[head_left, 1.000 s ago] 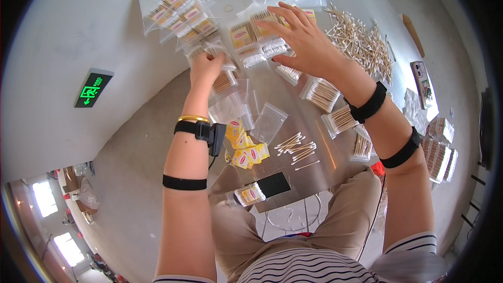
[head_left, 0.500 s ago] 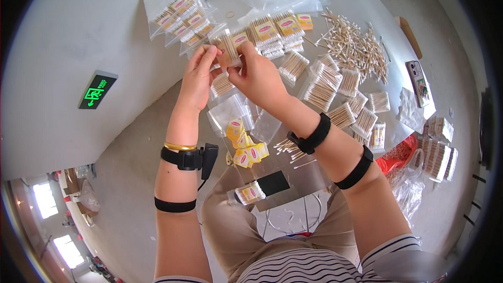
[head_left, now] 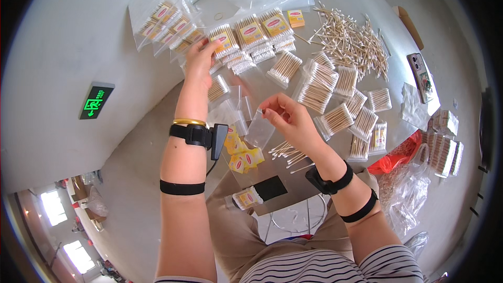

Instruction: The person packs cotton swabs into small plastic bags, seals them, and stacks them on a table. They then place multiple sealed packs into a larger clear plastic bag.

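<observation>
My left hand [head_left: 200, 65] is at the far left end of a row of filled bags, its thumb and fingers on the edge of a clear bag of cotton swabs [head_left: 224, 41] with a yellow label card inside. Closer to me, my right hand [head_left: 293, 123] pinches the top edge of a small clear plastic bag [head_left: 260, 132]. More such bags [head_left: 229, 114] lie loosely to its left. Just below them are yellow label cards [head_left: 246, 160]. Some loose cotton swabs [head_left: 290, 153] lie under my right wrist.
Filled bags [head_left: 250, 30] line the far side, with larger clear bags [head_left: 166, 18] of them at far left. A heap of loose swabs [head_left: 352, 42], swab bundles [head_left: 317, 86] and a phone [head_left: 421, 76] are on the right. One labelled pack [head_left: 247, 197] lies by the near edge.
The bag of swabs both hands held has joined the row's left end, under my left hand. My right hand has moved nearer and right, onto a small clear bag.
</observation>
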`<control>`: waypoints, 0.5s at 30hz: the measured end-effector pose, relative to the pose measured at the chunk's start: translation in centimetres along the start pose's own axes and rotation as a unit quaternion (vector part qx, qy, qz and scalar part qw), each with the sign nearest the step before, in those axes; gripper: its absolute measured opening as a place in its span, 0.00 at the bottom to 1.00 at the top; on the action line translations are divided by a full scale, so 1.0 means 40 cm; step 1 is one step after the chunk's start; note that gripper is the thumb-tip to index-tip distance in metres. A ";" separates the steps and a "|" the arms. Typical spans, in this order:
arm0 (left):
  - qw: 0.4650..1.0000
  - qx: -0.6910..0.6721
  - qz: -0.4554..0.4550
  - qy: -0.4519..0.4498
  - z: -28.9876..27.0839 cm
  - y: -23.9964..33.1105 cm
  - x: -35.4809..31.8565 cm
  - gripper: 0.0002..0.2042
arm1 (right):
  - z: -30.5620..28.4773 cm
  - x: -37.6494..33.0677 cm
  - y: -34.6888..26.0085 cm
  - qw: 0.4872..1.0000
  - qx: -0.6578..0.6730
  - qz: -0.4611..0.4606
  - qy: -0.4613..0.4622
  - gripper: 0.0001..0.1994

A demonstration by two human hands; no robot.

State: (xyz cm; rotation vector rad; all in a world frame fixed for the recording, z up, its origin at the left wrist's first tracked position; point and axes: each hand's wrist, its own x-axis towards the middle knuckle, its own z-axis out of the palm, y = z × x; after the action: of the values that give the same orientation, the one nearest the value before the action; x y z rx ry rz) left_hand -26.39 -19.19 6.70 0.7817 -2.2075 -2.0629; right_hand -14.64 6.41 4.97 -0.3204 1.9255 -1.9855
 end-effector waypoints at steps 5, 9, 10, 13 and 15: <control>1.000 -0.022 0.020 -0.005 0.032 0.000 0.003 0.27 | -0.023 -0.018 -0.014 0.997 0.027 0.034 -0.058 0.07; 0.991 -0.105 0.051 -0.065 0.054 -0.001 -0.006 0.29 | -0.042 -0.024 -0.024 0.994 0.028 0.059 -0.082 0.07; 0.988 -0.121 0.059 -0.070 0.064 0.000 -0.007 0.29 | -0.045 -0.025 -0.023 0.994 0.032 0.060 -0.081 0.07; 0.989 -0.095 0.065 -0.096 0.048 -0.008 0.004 0.38 | -0.048 -0.030 -0.024 0.994 0.042 0.059 -0.084 0.08; 0.990 -0.111 0.060 -0.055 0.054 -0.023 0.011 0.44 | -0.051 -0.033 -0.027 0.994 0.046 0.057 -0.085 0.08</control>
State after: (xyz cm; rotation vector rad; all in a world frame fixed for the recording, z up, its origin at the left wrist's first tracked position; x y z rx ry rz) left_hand -27.21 -17.35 5.40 0.5161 -1.9709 -2.2887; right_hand -14.35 8.81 6.04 -0.3351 1.7037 -1.9006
